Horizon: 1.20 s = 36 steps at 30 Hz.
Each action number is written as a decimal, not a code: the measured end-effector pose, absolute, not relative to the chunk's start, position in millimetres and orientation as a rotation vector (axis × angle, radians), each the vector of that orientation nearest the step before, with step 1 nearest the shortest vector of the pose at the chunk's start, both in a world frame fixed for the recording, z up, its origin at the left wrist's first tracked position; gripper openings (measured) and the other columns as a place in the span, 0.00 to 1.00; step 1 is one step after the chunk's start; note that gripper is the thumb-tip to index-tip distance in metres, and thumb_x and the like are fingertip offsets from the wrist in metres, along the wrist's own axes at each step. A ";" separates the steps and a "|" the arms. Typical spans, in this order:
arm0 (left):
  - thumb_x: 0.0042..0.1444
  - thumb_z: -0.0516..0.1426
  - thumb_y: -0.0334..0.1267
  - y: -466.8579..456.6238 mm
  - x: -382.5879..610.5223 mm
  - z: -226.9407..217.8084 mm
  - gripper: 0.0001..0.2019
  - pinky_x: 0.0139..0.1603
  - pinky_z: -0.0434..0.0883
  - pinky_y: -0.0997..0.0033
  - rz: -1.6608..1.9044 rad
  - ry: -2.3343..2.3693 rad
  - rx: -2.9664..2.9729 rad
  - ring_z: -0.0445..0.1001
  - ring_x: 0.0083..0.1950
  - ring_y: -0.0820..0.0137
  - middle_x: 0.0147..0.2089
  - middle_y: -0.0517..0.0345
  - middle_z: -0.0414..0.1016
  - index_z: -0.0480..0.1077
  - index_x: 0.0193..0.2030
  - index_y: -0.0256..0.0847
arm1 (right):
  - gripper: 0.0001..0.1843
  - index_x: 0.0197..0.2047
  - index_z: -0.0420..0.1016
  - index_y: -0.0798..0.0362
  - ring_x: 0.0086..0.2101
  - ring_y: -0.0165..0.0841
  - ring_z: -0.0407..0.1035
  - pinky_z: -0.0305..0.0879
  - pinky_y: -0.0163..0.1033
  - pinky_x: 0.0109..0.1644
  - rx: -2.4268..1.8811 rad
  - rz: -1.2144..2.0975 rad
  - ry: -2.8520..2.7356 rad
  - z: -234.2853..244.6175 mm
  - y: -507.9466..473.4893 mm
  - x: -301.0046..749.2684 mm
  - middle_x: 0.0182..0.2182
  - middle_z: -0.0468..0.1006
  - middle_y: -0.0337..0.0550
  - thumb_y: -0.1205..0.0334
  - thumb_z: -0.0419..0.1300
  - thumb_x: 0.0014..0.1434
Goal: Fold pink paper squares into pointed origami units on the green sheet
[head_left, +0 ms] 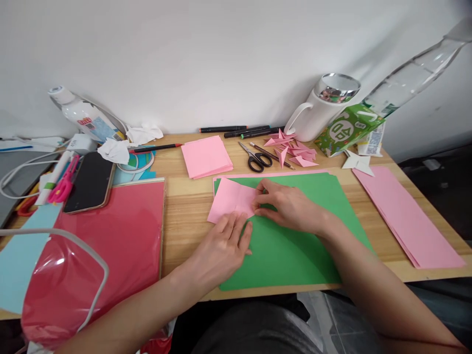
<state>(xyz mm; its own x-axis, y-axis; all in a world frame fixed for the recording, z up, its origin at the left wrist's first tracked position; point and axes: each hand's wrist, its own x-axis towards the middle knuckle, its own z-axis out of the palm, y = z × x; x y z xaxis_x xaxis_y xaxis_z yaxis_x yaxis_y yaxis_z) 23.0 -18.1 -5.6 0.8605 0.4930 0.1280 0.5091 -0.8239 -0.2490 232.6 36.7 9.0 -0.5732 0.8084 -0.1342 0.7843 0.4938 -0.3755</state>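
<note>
A small pink paper sheet (230, 199) lies on a green sheet (295, 246) in the middle of the wooden desk (184, 216). My left hand (223, 246) rests flat on the pink sheet's near edge, fingers stretched out. My right hand (285, 204) presses its fingertips together on the sheet's right edge, pinching or creasing it. A stack of pink squares (206, 156) lies behind, and several folded pink pieces (293, 147) sit by black scissors (256, 158).
A red plastic-wrapped pack (106, 246) and a phone (90, 182) lie at left, pink strips (405, 216) at right. Markers (239, 131), a white mug (317, 110), a green carton (346, 129), a clear bottle (413, 69) and a white bottle (83, 115) line the wall.
</note>
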 end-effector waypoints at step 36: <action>0.63 0.52 0.35 -11.7 15.1 1.5 0.15 0.52 0.72 0.66 -0.423 -0.678 -2.718 0.79 0.35 0.68 0.28 0.50 0.79 0.69 0.26 0.34 | 0.03 0.35 0.76 0.50 0.37 0.34 0.68 0.61 0.36 0.39 -1.412 0.781 -2.485 -2.0 46.6 238.0 0.38 0.71 0.41 0.62 0.62 0.56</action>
<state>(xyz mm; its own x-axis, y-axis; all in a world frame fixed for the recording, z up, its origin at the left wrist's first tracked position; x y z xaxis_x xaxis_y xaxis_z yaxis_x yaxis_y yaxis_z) 15.1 -11.7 1.5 0.8445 0.4031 0.3527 0.4939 -0.8408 -0.2215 238.0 46.6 -2.0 -0.5333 0.8399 -0.1006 0.7463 0.4112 -0.5234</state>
